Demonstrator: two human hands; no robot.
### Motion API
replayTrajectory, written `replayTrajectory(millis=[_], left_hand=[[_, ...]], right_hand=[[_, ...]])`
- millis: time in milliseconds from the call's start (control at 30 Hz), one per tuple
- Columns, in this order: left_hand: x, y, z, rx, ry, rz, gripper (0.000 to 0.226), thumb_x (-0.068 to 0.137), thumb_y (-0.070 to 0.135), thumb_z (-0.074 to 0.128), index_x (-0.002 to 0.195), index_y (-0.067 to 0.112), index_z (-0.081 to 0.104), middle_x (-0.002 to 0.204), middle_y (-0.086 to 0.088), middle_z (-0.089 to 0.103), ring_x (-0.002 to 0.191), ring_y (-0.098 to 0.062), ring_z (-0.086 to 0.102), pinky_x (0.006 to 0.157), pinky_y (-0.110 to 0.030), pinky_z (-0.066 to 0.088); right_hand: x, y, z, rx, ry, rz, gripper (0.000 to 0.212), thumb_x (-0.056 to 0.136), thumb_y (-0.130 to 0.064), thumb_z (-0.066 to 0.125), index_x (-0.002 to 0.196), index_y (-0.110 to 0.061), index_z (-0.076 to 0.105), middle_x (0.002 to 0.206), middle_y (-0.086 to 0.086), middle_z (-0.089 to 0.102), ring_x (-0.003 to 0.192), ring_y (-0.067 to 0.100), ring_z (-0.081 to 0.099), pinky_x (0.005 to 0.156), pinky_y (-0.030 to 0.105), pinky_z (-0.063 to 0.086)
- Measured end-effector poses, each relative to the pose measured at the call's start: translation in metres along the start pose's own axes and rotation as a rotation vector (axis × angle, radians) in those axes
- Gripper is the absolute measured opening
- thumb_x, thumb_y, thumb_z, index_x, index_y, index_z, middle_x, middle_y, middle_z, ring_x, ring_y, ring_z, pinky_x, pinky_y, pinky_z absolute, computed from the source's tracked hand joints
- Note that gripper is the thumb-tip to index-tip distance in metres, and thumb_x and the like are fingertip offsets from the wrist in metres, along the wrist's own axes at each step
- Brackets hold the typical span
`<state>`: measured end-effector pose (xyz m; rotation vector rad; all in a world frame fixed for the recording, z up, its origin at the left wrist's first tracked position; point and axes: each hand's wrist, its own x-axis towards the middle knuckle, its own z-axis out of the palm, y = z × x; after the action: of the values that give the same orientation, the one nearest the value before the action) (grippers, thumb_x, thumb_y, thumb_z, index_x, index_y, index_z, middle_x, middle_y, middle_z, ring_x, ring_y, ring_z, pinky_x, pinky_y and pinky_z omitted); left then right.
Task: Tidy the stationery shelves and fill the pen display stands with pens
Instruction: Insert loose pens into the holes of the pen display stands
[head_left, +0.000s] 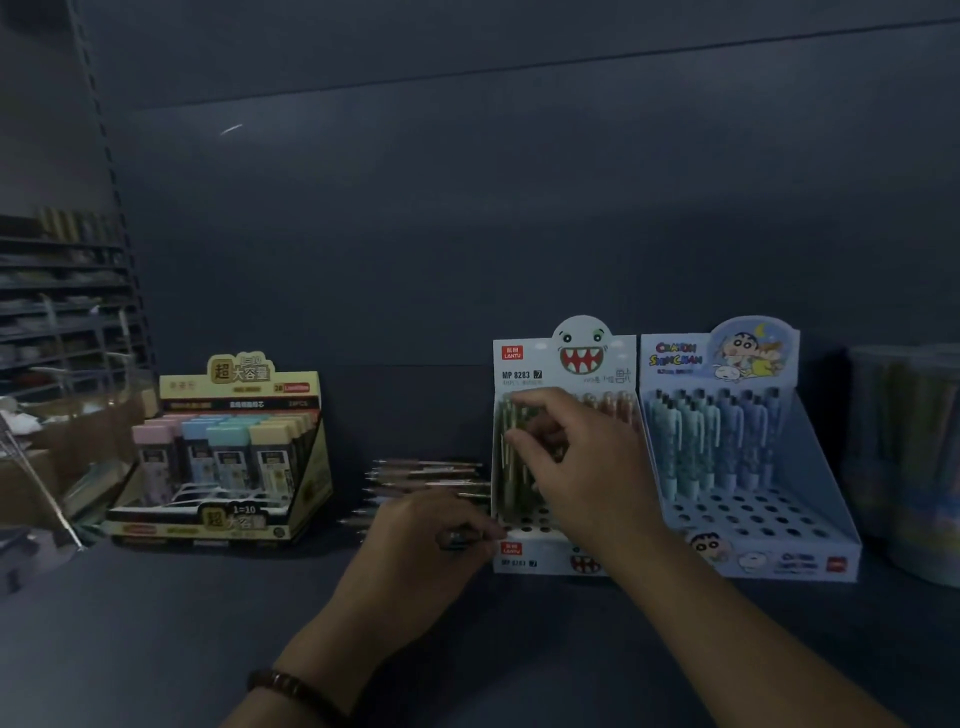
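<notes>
Right hand (576, 457) reaches into the monster stand (519, 364), fingers pinching among its standing pens (505, 462). Risk: a snag tips neighbouring pens or skids the light card stand on the shelf (208, 623). Left hand (431, 540) curled at the stand's front-left corner; holding or bracing, cannot tell. Loose pens (431, 473) lie just left. Dim and blurred.
</notes>
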<state>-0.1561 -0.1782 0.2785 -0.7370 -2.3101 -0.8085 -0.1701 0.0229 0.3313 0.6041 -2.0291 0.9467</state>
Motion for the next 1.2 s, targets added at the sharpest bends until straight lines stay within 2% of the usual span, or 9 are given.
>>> replayTrajectory(millis=[267,333,400,500,633,733,867,1067,1200], left_hand=[[-0.001,-0.005,-0.006,-0.005,0.094,-0.03,0.034,0.073,0.006,0.089,0.09,0.032,0.075,0.087,0.022,0.067,0.083,0.002,0.064,0.07,-0.007,0.043],[-0.002,-0.012,-0.008,0.029,0.116,-0.042,0.038,0.073,0.002,0.087,0.09,0.033,0.073,0.09,0.021,0.067,0.087,0.002,0.063,0.073,-0.006,0.042],[-0.004,-0.023,-0.01,0.093,0.107,-0.078,0.041,0.074,0.005,0.087,0.093,0.038,0.07,0.096,0.022,0.065,0.092,-0.001,0.062,0.078,-0.01,0.043],[-0.008,-0.032,-0.012,0.223,0.082,-0.161,0.041,0.075,0.017,0.088,0.097,0.044,0.067,0.105,0.028,0.062,0.098,-0.006,0.058,0.083,-0.027,0.049],[-0.011,-0.035,-0.015,0.308,0.067,-0.235,0.037,0.075,0.025,0.085,0.098,0.049,0.068,0.116,0.028,0.065,0.103,-0.019,0.059,0.086,-0.044,0.052],[-0.011,-0.032,-0.016,0.359,0.059,-0.272,0.033,0.076,0.028,0.08,0.099,0.049,0.072,0.116,0.026,0.068,0.102,-0.022,0.057,0.084,-0.041,0.048],[-0.011,-0.026,-0.016,0.421,0.014,-0.328,0.028,0.086,0.032,0.074,0.108,0.049,0.073,0.122,0.026,0.065,0.111,-0.018,0.051,0.083,-0.036,0.034],[-0.012,-0.019,-0.013,0.443,-0.047,-0.379,0.021,0.094,0.032,0.062,0.106,0.047,0.071,0.105,0.026,0.05,0.109,-0.014,0.045,0.084,-0.037,0.028],[-0.013,-0.015,-0.013,0.453,-0.117,-0.389,0.018,0.099,0.039,0.055,0.11,0.047,0.066,0.113,0.021,0.048,0.11,-0.015,0.038,0.09,-0.039,0.03]], right_hand=[[-0.001,0.002,-0.003,-0.042,-0.132,0.062,0.039,0.104,-0.026,0.058,0.138,-0.044,0.06,0.083,-0.03,0.055,0.08,-0.01,0.057,0.075,0.016,0.05],[-0.003,0.006,-0.005,-0.045,-0.222,0.11,0.049,0.104,-0.022,0.055,0.142,-0.053,0.053,0.072,-0.015,0.062,0.064,0.006,0.062,0.066,0.033,0.06],[-0.004,0.008,-0.006,-0.035,-0.275,0.16,0.059,0.103,-0.018,0.055,0.144,-0.06,0.046,0.063,-0.003,0.061,0.055,0.018,0.06,0.059,0.041,0.058],[-0.004,0.01,-0.008,0.005,-0.275,0.167,0.06,0.103,-0.017,0.055,0.144,-0.06,0.047,0.06,-0.003,0.059,0.05,0.015,0.053,0.052,0.035,0.055],[-0.005,0.01,-0.007,0.032,-0.238,0.164,0.057,0.102,-0.019,0.059,0.146,-0.055,0.049,0.07,-0.006,0.062,0.059,0.02,0.061,0.058,0.031,0.056],[-0.005,0.007,-0.005,0.075,-0.148,0.173,0.045,0.101,-0.02,0.063,0.139,-0.042,0.058,0.074,-0.005,0.063,0.064,0.011,0.062,0.057,0.02,0.053],[-0.005,0.006,-0.005,0.099,-0.078,0.174,0.023,0.098,-0.016,0.066,0.111,-0.035,0.068,0.066,0.0,0.06,0.059,0.011,0.059,0.053,0.017,0.047],[-0.005,0.007,-0.006,0.101,-0.103,0.192,0.017,0.097,-0.016,0.067,0.1,-0.033,0.07,0.065,-0.002,0.059,0.055,0.007,0.055,0.052,0.015,0.044],[-0.006,0.007,-0.005,0.092,-0.155,0.197,0.014,0.098,-0.019,0.068,0.093,-0.031,0.074,0.063,-0.008,0.061,0.055,0.004,0.054,0.051,0.012,0.041]])
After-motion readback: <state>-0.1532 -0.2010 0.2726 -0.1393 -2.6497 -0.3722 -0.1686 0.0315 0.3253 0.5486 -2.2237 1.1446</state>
